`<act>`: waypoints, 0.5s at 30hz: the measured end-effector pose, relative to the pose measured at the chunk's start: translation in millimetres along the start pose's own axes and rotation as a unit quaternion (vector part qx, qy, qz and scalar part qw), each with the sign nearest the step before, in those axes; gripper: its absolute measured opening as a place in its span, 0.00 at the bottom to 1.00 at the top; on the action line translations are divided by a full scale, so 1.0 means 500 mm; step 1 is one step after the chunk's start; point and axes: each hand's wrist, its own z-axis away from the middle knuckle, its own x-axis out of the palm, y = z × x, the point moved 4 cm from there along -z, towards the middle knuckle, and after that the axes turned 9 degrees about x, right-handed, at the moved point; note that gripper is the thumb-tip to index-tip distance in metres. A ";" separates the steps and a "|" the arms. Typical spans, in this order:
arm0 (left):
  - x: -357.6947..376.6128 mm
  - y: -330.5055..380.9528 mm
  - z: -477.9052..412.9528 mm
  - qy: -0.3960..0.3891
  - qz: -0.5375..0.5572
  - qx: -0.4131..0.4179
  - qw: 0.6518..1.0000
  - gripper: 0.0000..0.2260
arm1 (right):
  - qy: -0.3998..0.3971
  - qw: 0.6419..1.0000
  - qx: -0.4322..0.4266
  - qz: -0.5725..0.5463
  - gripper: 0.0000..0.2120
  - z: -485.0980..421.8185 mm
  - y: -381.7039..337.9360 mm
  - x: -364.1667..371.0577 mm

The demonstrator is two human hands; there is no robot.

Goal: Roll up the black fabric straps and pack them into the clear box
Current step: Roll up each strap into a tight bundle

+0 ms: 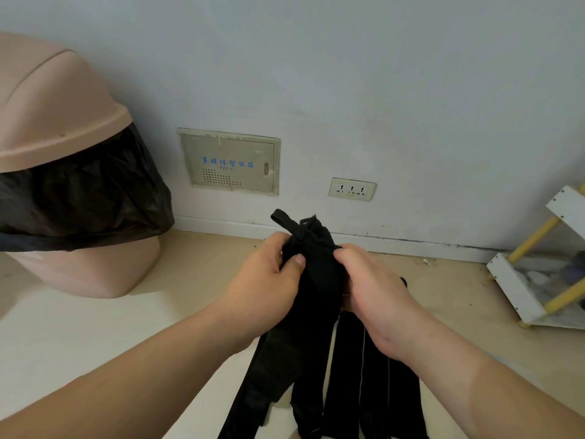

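A pale wall (348, 74) fills the far half of the view and meets a beige floor (95, 327) that runs toward the near edge. At the far left stands a tan swing-lid bin (57, 99) with a black liner (82, 191) bulging from under its lid. The black fabric straps (316, 280) are in the middle, held up off the floor between both hands. Their long axis runs near to far: the gathered top sits at the far end, and the loose lengths hang toward the near edge, spreading into several flat bands. A white rack (519, 286) with yellow rungs stands at the far right. The left hand (266, 280) grips the bundle from the left, its thumb pressed flat on the cloth and its fingers hidden behind it. The right hand (376, 280) closes on the bundle from the right, fingers curled round the fabric. The hands face each other across the top of the straps and are about equally near it. A grey wall panel (228, 161) and a small socket (352, 189) sit low on the wall beyond. A narrow loop end (280, 217) pokes up just past the fingers on the far side, so rolling would likely start there and work along the length toward the hanging tails. The clear box is not in view.
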 end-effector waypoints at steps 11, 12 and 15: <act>-0.009 0.015 0.002 0.017 0.062 0.012 0.998 0.17 | -0.047 0.998 -0.004 -0.038 0.14 0.007 0.002 0.000; -0.007 0.017 0.002 0.014 0.070 0.011 0.997 0.18 | -0.052 0.997 -0.005 -0.054 0.14 0.009 0.001 0.000; 0.001 0.017 0.003 0.012 0.078 0.009 0.997 0.19 | -0.041 0.995 -0.011 -0.087 0.11 0.009 -0.001 -0.002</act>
